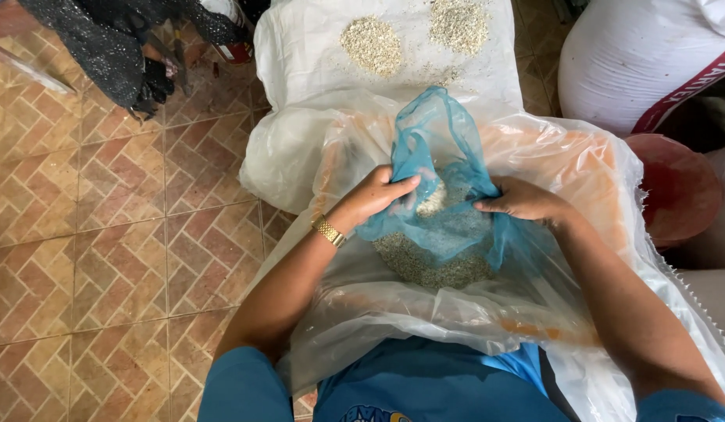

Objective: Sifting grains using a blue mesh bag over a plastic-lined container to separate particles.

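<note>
At the centre of the frame both hands pinch the mouth of a thin blue plastic bag (441,176): left hand (374,195) gripping its left edge, right hand (523,199) its right, holding it open over the pale grain (433,266) inside. It rests in a large clear sack (355,305); two grain piles (413,37) lie on a white sheet (300,47) at the top.

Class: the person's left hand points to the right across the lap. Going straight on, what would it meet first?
The left hand already touches the blue plastic bag; past its film, probably the pale grain inside, though depth is unclear.
</note>
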